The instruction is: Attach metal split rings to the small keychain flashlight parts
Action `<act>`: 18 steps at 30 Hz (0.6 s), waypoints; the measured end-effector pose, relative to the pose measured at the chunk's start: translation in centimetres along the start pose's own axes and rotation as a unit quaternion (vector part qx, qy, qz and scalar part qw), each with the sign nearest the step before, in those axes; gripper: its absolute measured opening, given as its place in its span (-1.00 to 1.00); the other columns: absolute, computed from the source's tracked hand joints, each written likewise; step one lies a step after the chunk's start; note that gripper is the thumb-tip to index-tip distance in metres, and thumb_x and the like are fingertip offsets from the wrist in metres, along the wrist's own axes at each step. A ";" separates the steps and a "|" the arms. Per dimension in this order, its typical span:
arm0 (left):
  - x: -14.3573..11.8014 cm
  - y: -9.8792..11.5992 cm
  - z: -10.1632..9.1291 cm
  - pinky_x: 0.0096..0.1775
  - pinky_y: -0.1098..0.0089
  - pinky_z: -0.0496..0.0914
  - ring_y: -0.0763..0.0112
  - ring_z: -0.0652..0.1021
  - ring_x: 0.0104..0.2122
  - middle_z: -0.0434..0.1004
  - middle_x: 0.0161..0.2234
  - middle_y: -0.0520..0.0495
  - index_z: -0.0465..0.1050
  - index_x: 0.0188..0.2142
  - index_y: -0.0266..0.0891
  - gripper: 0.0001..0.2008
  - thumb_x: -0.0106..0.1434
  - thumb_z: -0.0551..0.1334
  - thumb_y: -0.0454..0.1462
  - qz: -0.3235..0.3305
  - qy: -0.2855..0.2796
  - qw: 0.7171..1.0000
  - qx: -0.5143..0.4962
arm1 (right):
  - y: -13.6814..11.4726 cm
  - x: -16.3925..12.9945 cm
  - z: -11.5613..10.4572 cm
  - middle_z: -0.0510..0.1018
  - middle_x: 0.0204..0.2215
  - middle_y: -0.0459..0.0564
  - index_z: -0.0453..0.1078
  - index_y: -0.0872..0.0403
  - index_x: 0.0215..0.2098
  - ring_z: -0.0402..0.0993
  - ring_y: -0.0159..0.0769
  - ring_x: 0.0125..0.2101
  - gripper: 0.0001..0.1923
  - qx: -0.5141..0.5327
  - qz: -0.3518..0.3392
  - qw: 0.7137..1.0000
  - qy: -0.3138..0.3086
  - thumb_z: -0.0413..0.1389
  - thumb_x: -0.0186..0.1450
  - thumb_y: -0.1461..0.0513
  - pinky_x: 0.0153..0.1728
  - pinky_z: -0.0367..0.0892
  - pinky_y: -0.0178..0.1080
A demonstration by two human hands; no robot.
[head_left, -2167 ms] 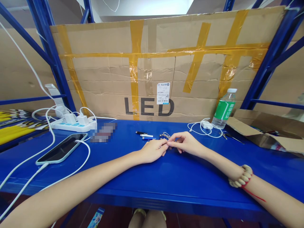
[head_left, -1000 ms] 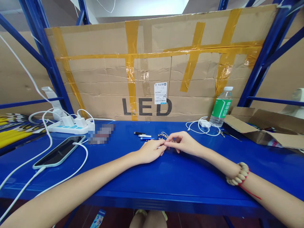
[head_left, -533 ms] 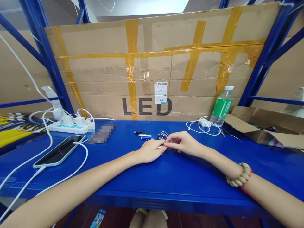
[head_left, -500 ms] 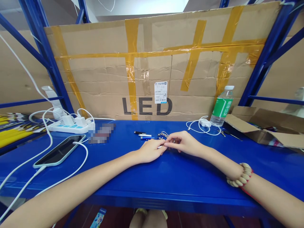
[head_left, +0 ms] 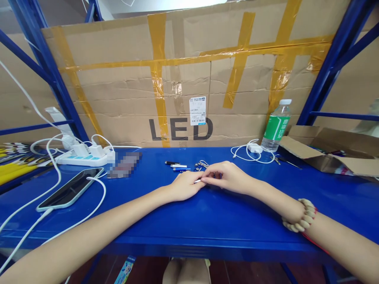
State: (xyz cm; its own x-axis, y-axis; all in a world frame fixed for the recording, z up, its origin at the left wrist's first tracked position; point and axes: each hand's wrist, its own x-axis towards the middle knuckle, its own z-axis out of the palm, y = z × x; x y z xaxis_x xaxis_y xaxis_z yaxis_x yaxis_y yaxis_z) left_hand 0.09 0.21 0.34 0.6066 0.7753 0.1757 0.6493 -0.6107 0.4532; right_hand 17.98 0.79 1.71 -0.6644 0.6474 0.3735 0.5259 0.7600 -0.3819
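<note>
While resting on the blue table [head_left: 207, 225] for steadiness, left hand [head_left: 183, 186] and right hand [head_left: 227, 178] meet fingertip to fingertip, each grip pinched shut on a small silver pin [head_left: 197, 181], just in front of the pens [head_left: 177, 166] and well in front of the LED carton [head_left: 189, 79].

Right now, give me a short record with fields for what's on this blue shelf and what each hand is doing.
surface: blue metal shelf, taped cardboard marked LED standing behind it
left hand: resting on the shelf, fingertips on a small silver piece
right hand: pinching the same piece from the other side
wrist: bead bracelet on the right arm
behind the hands: small pen-like tubes and metal rings
left side: phone on a white cable, power strip
right side: water bottle, open cardboard box
</note>
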 end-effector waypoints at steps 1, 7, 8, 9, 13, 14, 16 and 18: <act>0.0 0.0 0.0 -0.20 0.39 0.29 0.33 0.47 -0.27 0.50 -0.22 0.03 0.38 -0.15 -0.14 -0.73 0.22 0.00 -0.30 0.000 0.000 1.000 0.000 | 0.0 0.0 0.0 0.54 -0.49 -0.08 0.48 0.04 -0.35 0.36 -0.43 -0.53 -0.75 0.000 0.003 1.000 0.001 0.03 0.22 0.09 -0.51 0.15 -0.39; 0.0 0.0 0.0 -0.26 0.43 0.29 0.35 0.47 -0.31 0.51 -0.33 0.03 0.39 -0.17 -0.15 -0.74 0.24 -0.03 -0.25 0.000 0.003 1.000 -0.003 | -0.1 0.1 0.0 0.51 -0.56 -0.09 0.47 0.06 -0.35 0.35 -0.46 -0.62 -0.71 0.045 0.025 0.999 -0.008 0.02 0.21 0.06 -0.55 0.19 -0.40; 0.0 0.0 0.0 -0.28 0.44 0.28 0.35 0.47 -0.32 0.51 -0.35 0.03 0.39 -0.17 -0.15 -0.73 0.25 -0.03 -0.25 0.000 0.003 1.000 -0.003 | 0.0 0.1 0.1 0.51 -0.57 -0.10 0.47 0.07 -0.35 0.35 -0.47 -0.65 -0.70 0.057 0.029 0.998 -0.009 0.02 0.21 0.05 -0.56 0.20 -0.40; 0.0 0.0 0.0 -0.29 0.44 0.28 0.35 0.47 -0.33 0.50 -0.37 0.03 0.39 -0.18 -0.16 -0.73 0.25 -0.03 -0.24 0.000 0.003 1.000 -0.003 | 0.1 0.1 0.2 0.51 -0.57 -0.10 0.46 0.07 -0.35 0.34 -0.48 -0.67 -0.69 0.068 0.034 0.997 -0.010 0.02 0.21 0.04 -0.57 0.21 -0.40; -0.1 0.0 0.0 -0.35 0.46 0.27 0.37 0.46 -0.38 0.47 -0.44 0.04 0.39 -0.19 -0.17 -0.74 0.25 -0.04 -0.24 -0.001 0.005 1.000 -0.002 | 0.4 0.1 0.5 0.50 -0.58 -0.09 0.45 0.10 -0.35 0.32 -0.50 -0.71 -0.67 0.109 0.052 0.993 -0.010 0.03 0.19 0.02 -0.62 0.23 -0.41; -0.1 0.0 0.0 -0.36 0.47 0.26 0.38 0.45 -0.39 0.47 -0.45 0.04 0.39 -0.20 -0.16 -0.74 0.25 -0.04 -0.24 -0.002 0.005 1.000 -0.003 | 0.5 0.1 0.5 0.49 -0.58 -0.09 0.45 0.10 -0.36 0.32 -0.50 -0.71 -0.67 0.119 0.056 0.991 -0.009 0.03 0.19 0.02 -0.63 0.23 -0.42; -0.1 0.1 -0.1 -0.37 0.47 0.25 0.39 0.44 -0.40 0.46 -0.46 0.04 0.38 -0.19 -0.16 -0.74 0.25 -0.04 -0.24 -0.004 0.006 1.000 -0.005 | 0.4 0.2 0.5 0.48 -0.59 -0.09 0.44 0.12 -0.37 0.30 -0.51 -0.72 -0.66 0.139 0.064 0.988 -0.009 0.05 0.17 0.02 -0.66 0.23 -0.42; -0.1 0.1 -0.1 -0.37 0.47 0.25 0.40 0.43 -0.41 0.45 -0.46 0.05 0.38 -0.20 -0.16 -0.74 0.24 -0.04 -0.25 -0.004 0.006 1.000 -0.008 | 0.3 0.3 0.6 0.46 -0.61 -0.09 0.44 0.13 -0.38 0.28 -0.52 -0.73 -0.66 0.155 0.071 0.985 -0.008 0.06 0.16 0.01 -0.68 0.23 -0.43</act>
State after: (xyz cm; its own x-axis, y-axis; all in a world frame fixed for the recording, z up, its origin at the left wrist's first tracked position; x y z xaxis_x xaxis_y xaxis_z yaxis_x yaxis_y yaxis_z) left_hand 0.06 0.07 0.42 0.5954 0.7825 0.1824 0.6471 -0.6016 0.4683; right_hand 17.68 1.15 1.22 -0.6053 0.7435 0.2843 0.4289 0.6055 -0.6704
